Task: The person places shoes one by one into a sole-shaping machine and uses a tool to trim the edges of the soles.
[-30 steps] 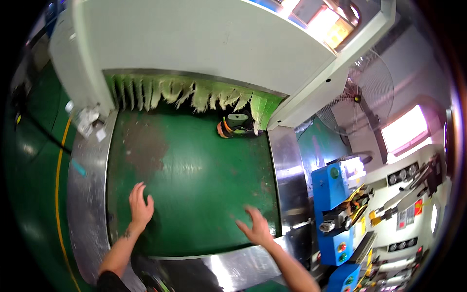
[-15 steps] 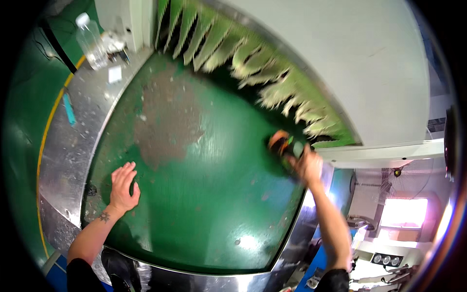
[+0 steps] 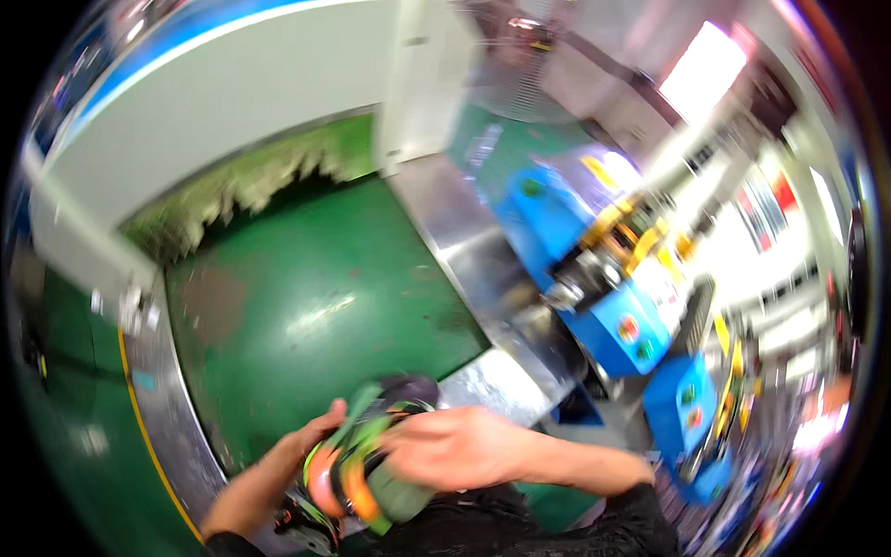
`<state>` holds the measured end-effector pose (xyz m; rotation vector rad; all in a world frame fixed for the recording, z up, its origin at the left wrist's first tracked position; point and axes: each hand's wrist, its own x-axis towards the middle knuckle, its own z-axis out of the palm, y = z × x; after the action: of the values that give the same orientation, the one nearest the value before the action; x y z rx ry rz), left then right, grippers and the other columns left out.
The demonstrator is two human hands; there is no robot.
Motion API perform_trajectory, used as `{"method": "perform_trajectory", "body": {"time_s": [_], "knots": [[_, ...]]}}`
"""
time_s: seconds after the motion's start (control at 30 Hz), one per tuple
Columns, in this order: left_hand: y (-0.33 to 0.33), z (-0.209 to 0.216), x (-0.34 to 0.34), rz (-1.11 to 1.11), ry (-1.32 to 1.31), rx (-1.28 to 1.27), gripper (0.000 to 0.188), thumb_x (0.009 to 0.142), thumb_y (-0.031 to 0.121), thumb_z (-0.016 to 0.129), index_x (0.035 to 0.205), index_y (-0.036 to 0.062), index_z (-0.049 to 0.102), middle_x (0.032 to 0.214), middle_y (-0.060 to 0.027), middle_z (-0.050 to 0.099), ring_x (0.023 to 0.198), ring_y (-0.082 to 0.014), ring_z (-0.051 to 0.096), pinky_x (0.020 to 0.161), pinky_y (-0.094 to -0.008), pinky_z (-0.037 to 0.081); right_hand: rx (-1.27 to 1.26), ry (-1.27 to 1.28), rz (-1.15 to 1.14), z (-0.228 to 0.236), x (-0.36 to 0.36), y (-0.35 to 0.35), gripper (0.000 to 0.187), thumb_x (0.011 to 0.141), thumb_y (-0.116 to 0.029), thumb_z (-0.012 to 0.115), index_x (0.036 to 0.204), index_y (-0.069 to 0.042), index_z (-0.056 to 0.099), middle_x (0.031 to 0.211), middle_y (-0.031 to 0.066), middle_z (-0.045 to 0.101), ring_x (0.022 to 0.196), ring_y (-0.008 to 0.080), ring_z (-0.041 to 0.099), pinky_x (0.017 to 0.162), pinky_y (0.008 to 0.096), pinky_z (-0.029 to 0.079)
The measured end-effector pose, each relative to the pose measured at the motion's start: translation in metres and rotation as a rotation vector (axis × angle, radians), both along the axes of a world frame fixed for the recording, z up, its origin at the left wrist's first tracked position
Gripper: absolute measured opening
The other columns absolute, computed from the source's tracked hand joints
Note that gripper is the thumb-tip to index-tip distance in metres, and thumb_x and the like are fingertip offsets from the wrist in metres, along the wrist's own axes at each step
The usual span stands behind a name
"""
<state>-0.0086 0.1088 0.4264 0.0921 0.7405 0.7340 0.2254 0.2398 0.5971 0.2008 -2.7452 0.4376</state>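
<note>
Shoe (image 3: pixel 367 455) lifted off belt (image 3: pixel 306 306); both hands (image 3: pixel 455 450) gripping.

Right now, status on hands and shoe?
Both hands on the shoe: left hand underneath, right hand on top. Held above green belt edge. Nothing in the way.

Both hands hold one black sports shoe with orange and neon-green trim (image 3: pixel 367 455) at six o'clock. The right hand (image 3: pixel 459 447) lies over its top; the left hand (image 3: pixel 306 446) grips it from the far side. Frame heavily blurred. Green conveyor belt (image 3: pixel 306 297) lies centre-left, pale machine housing (image 3: pixel 232 102) at eleven o'clock, blue machine (image 3: pixel 603 278) at three o'clock.
</note>
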Motion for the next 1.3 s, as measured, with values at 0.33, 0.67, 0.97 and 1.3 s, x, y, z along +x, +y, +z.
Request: {"method": "perform_trajectory", "body": {"time_s": [0.33,0.67,0.97,1.3], "knots": [[0.011,0.006,0.161,0.264,0.267,0.469,0.07,0.075,0.028,0.064,0.132,-0.0079,0.045,0.118,-0.021,0.062,0.103,-0.0324,0.066,0.089,-0.0444,0.055,-1.332,0.275,-0.751,-0.026,0.201,-0.115,0.083,0.084,-0.021,0.076,0.147,0.002,0.027,0.138,0.0161,0.048,0.129,0.024,0.046,0.111,0.0361,0.034],[0.146,0.079,0.412,0.436,0.144,0.608,0.046,0.098,0.023,0.056,0.135,0.0003,0.043,0.125,-0.0097,0.059,0.116,-0.021,0.056,0.103,-0.0362,0.042,-1.781,0.694,-1.123,-0.054,0.392,-0.064,0.056,0.077,-0.006,0.072,0.128,0.002,0.048,0.117,0.0101,0.061,0.105,0.0195,0.061,0.093,0.0353,0.049],[0.57,0.098,0.501,-0.228,0.981,0.865,0.07,0.077,0.008,0.063,0.14,0.0029,0.033,0.095,-0.004,0.057,0.08,-0.0159,0.056,0.069,-0.0286,0.049,-1.478,0.584,-1.339,-0.021,0.41,0.015,0.063,0.073,-0.017,0.076,0.128,0.0,0.051,0.118,0.0119,0.061,0.109,0.0247,0.058,0.097,0.0395,0.045],[0.718,0.07,0.465,-0.361,0.643,0.811,0.044,0.06,-0.007,0.062,0.103,0.0025,0.058,0.092,-0.0114,0.06,0.082,-0.0262,0.061,0.07,-0.0401,0.05,-1.439,0.808,-1.598,-0.016,0.38,0.078,0.053,0.076,-0.011,0.069,0.125,0.0,0.053,0.113,0.0068,0.061,0.102,0.0196,0.059,0.092,0.0336,0.047]]}}
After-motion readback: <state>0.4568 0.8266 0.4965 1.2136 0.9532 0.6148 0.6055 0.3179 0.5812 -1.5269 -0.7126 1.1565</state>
